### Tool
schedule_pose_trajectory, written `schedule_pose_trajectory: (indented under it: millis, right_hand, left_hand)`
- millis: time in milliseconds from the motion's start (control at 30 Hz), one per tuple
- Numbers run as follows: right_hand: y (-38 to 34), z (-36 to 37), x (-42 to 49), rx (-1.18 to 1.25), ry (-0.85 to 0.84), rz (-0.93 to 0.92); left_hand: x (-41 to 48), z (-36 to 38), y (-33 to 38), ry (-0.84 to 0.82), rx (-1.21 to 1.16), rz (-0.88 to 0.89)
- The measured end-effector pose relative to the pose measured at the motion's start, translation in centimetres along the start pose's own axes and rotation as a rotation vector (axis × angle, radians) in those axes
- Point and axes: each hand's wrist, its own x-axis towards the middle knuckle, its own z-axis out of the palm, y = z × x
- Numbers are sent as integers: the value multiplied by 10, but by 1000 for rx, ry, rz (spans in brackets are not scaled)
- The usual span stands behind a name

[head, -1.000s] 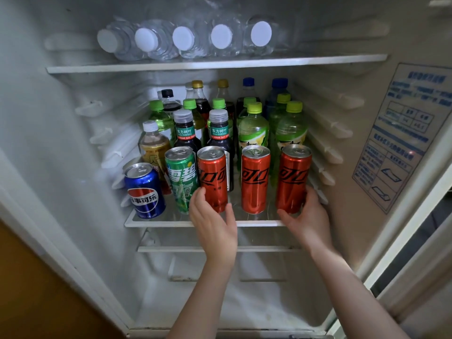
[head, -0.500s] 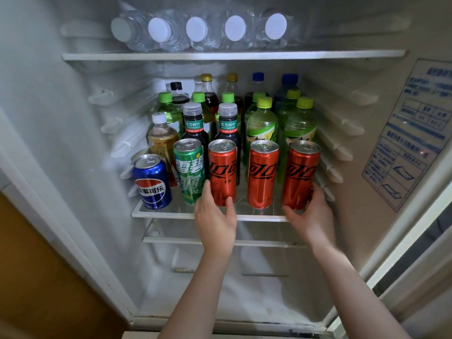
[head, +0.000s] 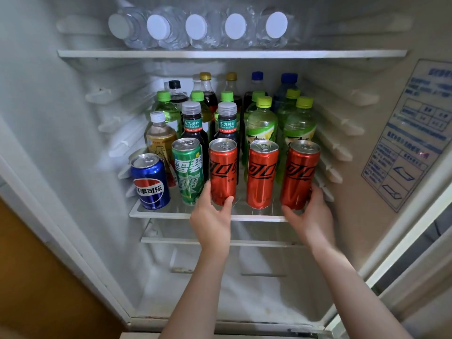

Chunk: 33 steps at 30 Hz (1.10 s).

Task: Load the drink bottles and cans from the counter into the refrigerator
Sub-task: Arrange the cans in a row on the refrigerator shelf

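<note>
The open refrigerator's middle shelf (head: 171,214) carries a front row of cans: a blue cola can (head: 150,183), a green lemon-lime can (head: 188,171) and three red cola cans. My left hand (head: 211,216) grips the base of the left red can (head: 223,167), thumb on its right side. My right hand (head: 310,211) wraps around the base of the right red can (head: 299,172). The middle red can (head: 261,173) stands untouched between them. Behind the cans stand several bottles with green, grey, gold and blue caps.
The top shelf (head: 232,54) holds several clear water bottles lying with white caps forward. A lower shelf (head: 171,240) sits below the cans. The fridge's right inner wall bears a blue printed label (head: 413,133). A brown panel (head: 36,277) lies at the left.
The view has dropped slightly, so the shelves sit lower in the frame. Both hands stay at the bases of the same two red cans, which remain standing on the shelf.
</note>
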Motion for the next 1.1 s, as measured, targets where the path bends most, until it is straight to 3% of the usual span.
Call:
schedule_pose_trajectory:
  millis: [200, 300, 533, 733, 1100]
  right_hand:
    - [-1, 0, -2, -2, 18, -13]
    - [-1, 0, -1, -3, 15, -18]
    - [-3, 1, -7, 38, 71, -49]
    - [-5, 16, -42, 1, 332, -49]
    - [-39, 37, -69, -72, 282, -182]
  left_hand:
    - [-1, -2, 0, -5, -45, -3]
    - [-2, -9, -1, -17, -89, 77]
    - [9, -42, -23, 150, -24, 238]
    - [23, -46, -26, -58, -38, 68]
    - [54, -50, -20, -271, -18, 25]
